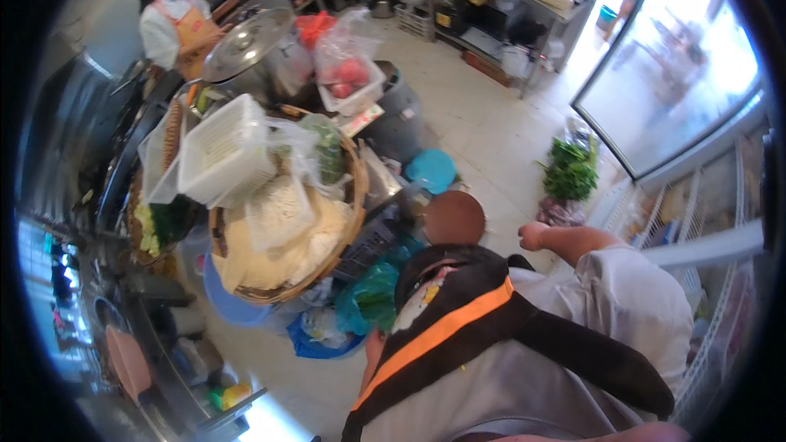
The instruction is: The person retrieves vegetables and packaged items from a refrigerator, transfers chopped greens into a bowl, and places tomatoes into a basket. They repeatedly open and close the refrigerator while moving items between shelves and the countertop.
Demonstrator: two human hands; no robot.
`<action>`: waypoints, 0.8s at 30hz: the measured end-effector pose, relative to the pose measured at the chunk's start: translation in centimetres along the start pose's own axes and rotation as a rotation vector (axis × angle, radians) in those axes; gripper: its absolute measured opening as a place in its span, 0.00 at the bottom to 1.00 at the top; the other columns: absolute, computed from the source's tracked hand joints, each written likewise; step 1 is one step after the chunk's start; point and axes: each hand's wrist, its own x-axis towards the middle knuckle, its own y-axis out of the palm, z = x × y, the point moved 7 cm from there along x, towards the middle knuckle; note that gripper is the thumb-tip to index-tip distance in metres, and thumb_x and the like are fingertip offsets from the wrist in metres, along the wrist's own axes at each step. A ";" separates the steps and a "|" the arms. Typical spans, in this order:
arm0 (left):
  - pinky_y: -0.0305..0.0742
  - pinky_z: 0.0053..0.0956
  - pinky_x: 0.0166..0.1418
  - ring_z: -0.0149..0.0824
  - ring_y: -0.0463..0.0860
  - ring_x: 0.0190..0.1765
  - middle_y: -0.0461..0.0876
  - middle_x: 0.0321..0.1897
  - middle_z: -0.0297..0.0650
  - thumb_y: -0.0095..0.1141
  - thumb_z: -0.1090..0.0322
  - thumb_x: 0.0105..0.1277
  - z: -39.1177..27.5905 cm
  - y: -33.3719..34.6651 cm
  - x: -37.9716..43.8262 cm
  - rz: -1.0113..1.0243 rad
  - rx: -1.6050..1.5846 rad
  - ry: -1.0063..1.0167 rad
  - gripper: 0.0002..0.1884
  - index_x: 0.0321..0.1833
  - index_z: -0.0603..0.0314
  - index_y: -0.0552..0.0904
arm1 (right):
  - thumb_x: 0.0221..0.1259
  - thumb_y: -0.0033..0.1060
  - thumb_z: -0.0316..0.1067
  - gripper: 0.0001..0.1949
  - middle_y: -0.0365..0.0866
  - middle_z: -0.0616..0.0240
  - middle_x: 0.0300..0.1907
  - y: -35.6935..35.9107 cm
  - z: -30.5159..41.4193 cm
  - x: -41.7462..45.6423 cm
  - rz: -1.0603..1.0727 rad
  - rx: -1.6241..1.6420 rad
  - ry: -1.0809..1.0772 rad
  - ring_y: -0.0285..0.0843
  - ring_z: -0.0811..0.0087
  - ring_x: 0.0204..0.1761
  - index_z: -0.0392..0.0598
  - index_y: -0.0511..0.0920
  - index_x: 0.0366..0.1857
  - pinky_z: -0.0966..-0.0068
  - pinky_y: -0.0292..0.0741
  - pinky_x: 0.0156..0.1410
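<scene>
My right hand (533,236) hangs over the floor beside a bag of reddish-purple produce (562,213), with leafy greens (570,169) lying just beyond it. Its fingers look curled, but I cannot make out whether they hold anything. Most of my left hand (374,344) is hidden behind my dark apron (454,325) with its orange band. What shows of it is next to a teal plastic bag (368,294) of greens. A blue plastic bag (319,337) sits close by. A round brown stool top (454,218) is before me.
A round wicker basket (362,196) holds a pale cloth (245,261) and a white plastic basket (224,153). Beyond are a large metal pot (276,67) and a person in an orange apron (195,31). Wire shelves (694,196) flank my right; a glass door (638,73) stands ajar.
</scene>
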 end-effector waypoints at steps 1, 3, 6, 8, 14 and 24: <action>0.73 0.38 0.54 0.51 0.80 0.50 0.82 0.45 0.51 0.54 0.54 0.63 -0.8 1.0 0.6 0.039 0.027 0.028 0.26 0.62 0.56 0.73 | 0.51 0.53 0.43 0.21 0.82 0.52 0.46 0.0 -0.7 -1.2 -0.010 -0.015 -0.035 0.78 0.53 0.52 0.47 0.80 0.49 0.62 0.73 0.58; 0.73 0.38 0.53 0.51 0.80 0.49 0.82 0.45 0.51 0.54 0.54 0.62 -2.5 3.0 1.5 0.111 0.036 0.054 0.25 0.61 0.56 0.73 | 0.52 0.53 0.44 0.21 0.82 0.53 0.47 1.0 -2.8 -1.2 0.061 -0.098 -0.091 0.78 0.53 0.51 0.47 0.80 0.49 0.62 0.74 0.58; 0.74 0.38 0.52 0.50 0.81 0.48 0.82 0.44 0.51 0.55 0.55 0.62 -5.1 5.4 2.0 0.166 0.047 0.059 0.25 0.61 0.56 0.74 | 0.52 0.52 0.44 0.20 0.82 0.53 0.46 -3.2 -3.2 -1.9 -0.003 -0.039 -0.084 0.79 0.54 0.51 0.49 0.80 0.49 0.62 0.74 0.58; 0.74 0.38 0.52 0.50 0.81 0.48 0.82 0.44 0.51 0.56 0.55 0.62 -6.6 6.1 1.9 0.173 0.058 0.051 0.25 0.61 0.57 0.74 | 0.52 0.52 0.44 0.20 0.82 0.54 0.45 -5.8 -4.5 -1.5 -0.069 0.032 -0.060 0.79 0.54 0.50 0.50 0.80 0.48 0.62 0.74 0.57; 0.75 0.38 0.50 0.49 0.82 0.47 0.82 0.43 0.50 0.57 0.56 0.61 -15.6 6.2 2.9 0.052 0.059 0.049 0.25 0.59 0.58 0.75 | 0.52 0.52 0.43 0.17 0.83 0.54 0.42 -12.8 -6.8 4.3 -0.155 0.195 -0.184 0.80 0.53 0.45 0.52 0.82 0.43 0.61 0.76 0.52; 0.75 0.38 0.46 0.52 0.80 0.45 0.81 0.41 0.51 0.58 0.60 0.59 -49.4 14.6 11.9 -0.039 0.096 0.265 0.19 0.50 0.61 0.78 | 0.54 0.50 0.40 0.17 0.81 0.49 0.43 -22.0 -30.1 11.7 -0.175 0.307 -0.234 0.78 0.49 0.47 0.44 0.80 0.44 0.62 0.74 0.56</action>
